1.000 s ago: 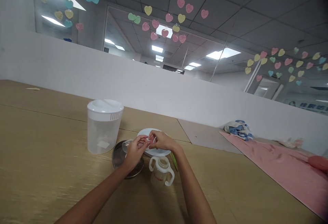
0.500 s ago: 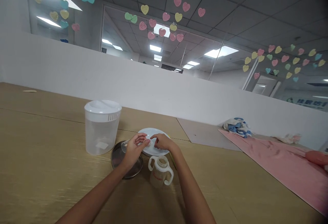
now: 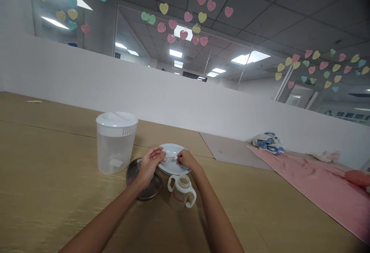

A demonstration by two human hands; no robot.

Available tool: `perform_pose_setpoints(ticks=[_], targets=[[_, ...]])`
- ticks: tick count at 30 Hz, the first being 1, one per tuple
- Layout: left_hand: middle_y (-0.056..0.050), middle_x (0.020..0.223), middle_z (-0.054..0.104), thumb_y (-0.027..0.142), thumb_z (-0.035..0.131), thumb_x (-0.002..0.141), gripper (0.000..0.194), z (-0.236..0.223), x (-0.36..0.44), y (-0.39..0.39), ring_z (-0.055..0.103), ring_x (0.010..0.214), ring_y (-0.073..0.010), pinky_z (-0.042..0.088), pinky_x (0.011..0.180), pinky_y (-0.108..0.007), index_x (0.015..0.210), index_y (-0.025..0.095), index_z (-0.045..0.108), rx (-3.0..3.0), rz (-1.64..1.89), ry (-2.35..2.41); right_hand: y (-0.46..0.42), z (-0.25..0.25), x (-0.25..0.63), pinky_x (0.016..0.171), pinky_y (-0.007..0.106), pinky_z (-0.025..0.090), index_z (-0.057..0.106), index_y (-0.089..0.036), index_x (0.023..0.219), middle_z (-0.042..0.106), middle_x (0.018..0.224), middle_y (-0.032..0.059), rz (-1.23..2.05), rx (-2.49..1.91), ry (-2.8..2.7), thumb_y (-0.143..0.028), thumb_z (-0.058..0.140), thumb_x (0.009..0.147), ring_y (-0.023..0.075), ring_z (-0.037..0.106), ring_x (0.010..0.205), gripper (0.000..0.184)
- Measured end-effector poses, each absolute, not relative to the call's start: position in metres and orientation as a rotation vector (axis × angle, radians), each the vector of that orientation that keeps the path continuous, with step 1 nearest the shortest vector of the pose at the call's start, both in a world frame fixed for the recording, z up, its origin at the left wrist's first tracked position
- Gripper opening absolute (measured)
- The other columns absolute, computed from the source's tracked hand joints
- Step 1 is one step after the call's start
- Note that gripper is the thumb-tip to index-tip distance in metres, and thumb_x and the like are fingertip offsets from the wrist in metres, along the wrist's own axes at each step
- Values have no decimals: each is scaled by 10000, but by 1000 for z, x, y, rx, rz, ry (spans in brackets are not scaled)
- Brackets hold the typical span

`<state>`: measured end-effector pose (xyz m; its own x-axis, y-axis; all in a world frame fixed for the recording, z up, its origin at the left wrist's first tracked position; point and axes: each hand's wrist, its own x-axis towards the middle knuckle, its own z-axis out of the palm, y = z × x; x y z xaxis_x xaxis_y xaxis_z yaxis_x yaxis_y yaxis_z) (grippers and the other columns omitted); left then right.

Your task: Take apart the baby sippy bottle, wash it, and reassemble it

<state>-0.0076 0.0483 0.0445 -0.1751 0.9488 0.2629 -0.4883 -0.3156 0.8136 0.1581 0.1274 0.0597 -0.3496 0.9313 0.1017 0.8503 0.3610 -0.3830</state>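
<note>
We're likely mid-handling: thin translucent straw-like piece [image 3: 171, 157] over white plate [image 3: 174, 149], left hand [image 3: 148, 168] and right hand [image 3: 186, 159] seemingly pinching 1 end each. Next move needs both grips steady, clear of 2-handled cup [image 3: 178, 197].

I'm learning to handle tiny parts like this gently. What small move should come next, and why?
Probably a light rightward pull with the right hand, the left hand held steady: a thin pale piece seems to span the gap between their fingers. The white plate lies beneath, so a slip might land there.
</note>
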Motion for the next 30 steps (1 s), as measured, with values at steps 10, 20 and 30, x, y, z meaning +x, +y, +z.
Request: perform_pose_setpoints(ticks=[10,20,30], targets=[[30,652,599,344,801,507,411,47,-8,46,537,548,-65,436,565,-185,811,143,611,860,1653,630,130,67,163,520,226,211,596,-94,534,517,503,17,111,-1494,-2250,-51,443,639,88,341,532,191],[-4,679,635,286,807,486,310,46,-7,45,556,627,-83,438,608,-183,719,132,672,811,1626,575,133,64,166,522,225,237,569,-117,517,541,519,19,112,-1421,-2258,-107,412,674,103,334,533,222],[-25,733,669,278,798,512,301,48,-1,37,589,641,-108,469,653,-225,759,140,695,906,1544,612,128,64,159,528,199,275,676,-105,628,547,534,-9,187,-1462,-2316,-56,439,639,96,434,529,242]])
